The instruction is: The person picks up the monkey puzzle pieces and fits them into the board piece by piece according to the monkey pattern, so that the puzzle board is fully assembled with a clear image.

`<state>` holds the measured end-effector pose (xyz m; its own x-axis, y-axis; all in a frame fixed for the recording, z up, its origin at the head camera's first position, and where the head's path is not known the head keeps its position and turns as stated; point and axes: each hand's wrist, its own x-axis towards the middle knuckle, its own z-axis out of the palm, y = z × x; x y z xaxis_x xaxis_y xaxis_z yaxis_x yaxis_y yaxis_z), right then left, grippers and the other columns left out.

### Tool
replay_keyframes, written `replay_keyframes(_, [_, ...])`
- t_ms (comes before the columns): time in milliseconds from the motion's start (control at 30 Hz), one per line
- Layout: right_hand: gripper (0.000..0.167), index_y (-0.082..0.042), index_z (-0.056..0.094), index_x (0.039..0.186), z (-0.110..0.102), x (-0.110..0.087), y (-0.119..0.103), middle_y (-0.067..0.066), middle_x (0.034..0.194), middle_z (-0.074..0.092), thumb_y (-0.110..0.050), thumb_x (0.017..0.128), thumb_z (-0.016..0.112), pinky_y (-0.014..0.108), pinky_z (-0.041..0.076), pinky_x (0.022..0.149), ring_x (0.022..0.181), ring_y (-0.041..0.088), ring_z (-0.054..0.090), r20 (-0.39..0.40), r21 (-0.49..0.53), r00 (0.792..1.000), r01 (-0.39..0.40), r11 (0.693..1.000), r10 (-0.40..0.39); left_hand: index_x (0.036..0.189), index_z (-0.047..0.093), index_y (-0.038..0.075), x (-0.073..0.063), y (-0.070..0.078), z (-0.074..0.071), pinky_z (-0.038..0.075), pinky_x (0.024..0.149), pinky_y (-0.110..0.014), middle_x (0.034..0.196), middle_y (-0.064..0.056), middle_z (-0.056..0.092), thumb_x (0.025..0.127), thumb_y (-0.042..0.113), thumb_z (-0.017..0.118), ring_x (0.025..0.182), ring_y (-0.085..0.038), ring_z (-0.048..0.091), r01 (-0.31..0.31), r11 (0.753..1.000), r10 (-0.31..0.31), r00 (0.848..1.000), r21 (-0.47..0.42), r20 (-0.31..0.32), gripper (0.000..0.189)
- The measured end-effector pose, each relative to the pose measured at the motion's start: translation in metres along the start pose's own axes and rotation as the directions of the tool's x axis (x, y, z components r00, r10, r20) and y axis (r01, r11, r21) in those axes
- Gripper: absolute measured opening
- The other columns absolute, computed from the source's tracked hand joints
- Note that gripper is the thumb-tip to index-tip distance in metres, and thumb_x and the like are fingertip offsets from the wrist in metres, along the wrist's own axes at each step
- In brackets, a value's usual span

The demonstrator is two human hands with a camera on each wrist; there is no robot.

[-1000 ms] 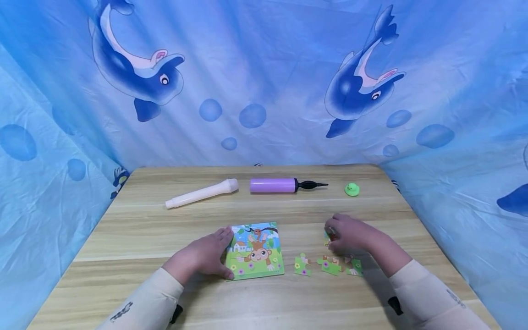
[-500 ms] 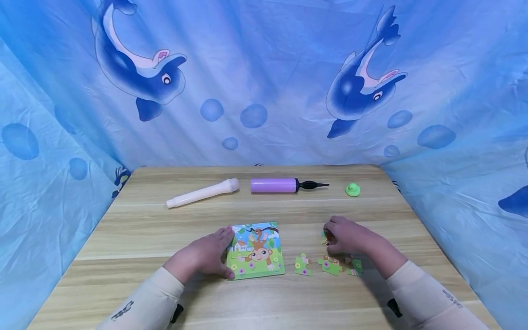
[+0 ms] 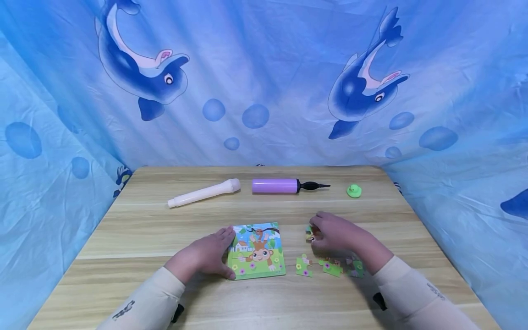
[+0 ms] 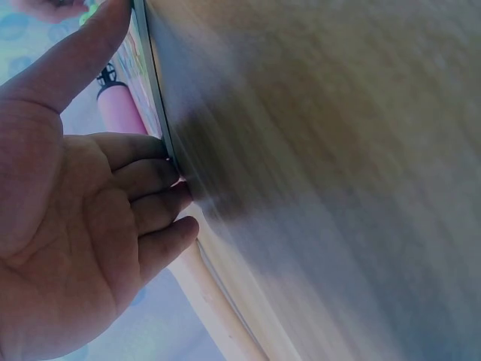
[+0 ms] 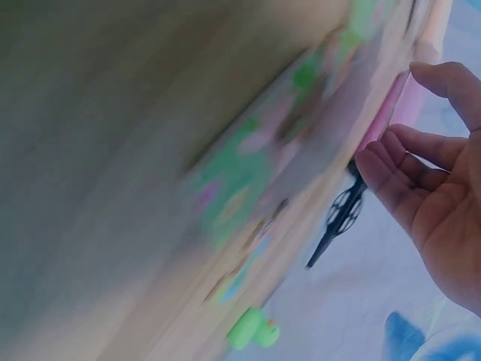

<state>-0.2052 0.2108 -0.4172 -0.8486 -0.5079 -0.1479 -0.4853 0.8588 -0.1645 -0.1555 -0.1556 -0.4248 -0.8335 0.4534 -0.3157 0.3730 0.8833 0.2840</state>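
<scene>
One piece (image 3: 309, 234) sits in the right grip (image 3: 336, 233), pinched narrow, we note, on the side facing the left edge of the counter (image 3: 123, 238). The puzzle (image 3: 256, 250) lies farther that way. We find the left grip (image 3: 208, 255) spread wide, touching the puzzle's left side.

Curtained booth (image 3: 49, 215), dolphin-print cloth (image 3: 272, 68), wood-grain table (image 3: 264, 302)

Blue wrinkled backdrop (image 3: 288, 55) behind a wood-grain tabletop (image 3: 264, 305), matching side sheets (image 3: 49, 197) left and right. Back print: two dolphins (image 3: 158, 85) plus round bubbles (image 3: 255, 116). Tabletop's far corners are rounded. Light's cool, soft sheen on the near wood.
</scene>
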Motion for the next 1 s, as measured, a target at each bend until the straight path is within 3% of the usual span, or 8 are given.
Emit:
replay_keyframes(300, [0.052, -0.012, 0.062, 0.124, -0.004, 0.022, -0.048, -0.005, 0.102, 0.054, -0.04, 0.082, 0.072, 0.029, 0.052, 0.081, 0.088, 0.008, 0.051, -0.02, -0.046, 0.99, 0.137, 0.989, -0.138, 0.153, 0.028, 0.001, -0.002, 0.002, -0.002, 0.029, 0.118, -0.049, 0.162, -0.015, 0.022, 0.069, 0.059, 0.082, 0.149, -0.034, 0.022, 0.004, 1.0, -0.004, 1.0, -0.015, -0.002, 0.116])
replay_keyframes(533, [0.037, -0.016, 0.064, 0.109, -0.002, 0.04, -0.09, -0.007, 0.097, 0.052, -0.042, 0.084, 0.071, 0.023, 0.05, 0.073, 0.083, 0.007, 0.048, -0.013, -0.096, 0.961, 0.274, 0.957, -0.277, 0.154, 0.028, 0.002, -0.002, 0.002, -0.002, 0.029, 0.118, -0.049, 0.162, -0.015, 0.022, 0.069, 0.058, 0.082, 0.149, -0.034, 0.022, 0.006, 1.0, -0.006, 1.0, -0.022, 0.0, 0.115])
replay_keyframes(667, [0.04, -0.016, 0.063, 0.11, 0.005, 0.049, -0.108, -0.007, 0.095, 0.05, -0.046, 0.084, 0.071, 0.022, 0.047, 0.071, 0.081, 0.007, 0.047, 0.027, -0.122, 0.948, 0.318, 0.94, -0.318, 0.153, 0.028, 0.001, -0.002, 0.001, -0.002, 0.028, 0.119, -0.049, 0.162, -0.015, 0.022, 0.069, 0.059, 0.081, 0.149, -0.034, 0.022, 0.003, 1.0, -0.003, 1.0, -0.022, -0.003, 0.115])
replay_keyframes(867, [0.024, -0.021, 0.058, 0.092, 0.016, 0.058, -0.122, -0.008, 0.087, 0.046, -0.041, 0.087, 0.069, 0.02, 0.042, 0.063, 0.078, 0.008, 0.044, 0.053, -0.144, 0.936, 0.353, 0.925, -0.349, 0.154, 0.028, 0.001, -0.002, 0.0, -0.001, 0.028, 0.119, -0.048, 0.162, -0.015, 0.022, 0.069, 0.06, 0.081, 0.149, -0.034, 0.022, 0.003, 1.0, -0.003, 1.0, -0.018, -0.002, 0.116])
replay_keyframes(1000, [0.023, -0.023, 0.056, 0.086, 0.022, 0.062, -0.125, -0.009, 0.085, 0.045, -0.042, 0.088, 0.068, 0.019, 0.04, 0.063, 0.078, 0.008, 0.043, 0.045, -0.165, 0.933, 0.359, 0.919, -0.357, 0.154, 0.027, 0.002, -0.002, 0.0, -0.001, 0.028, 0.119, -0.049, 0.162, -0.015, 0.021, 0.069, 0.06, 0.081, 0.149, -0.034, 0.022, 0.005, 1.0, -0.005, 1.0, -0.024, -0.001, 0.116])
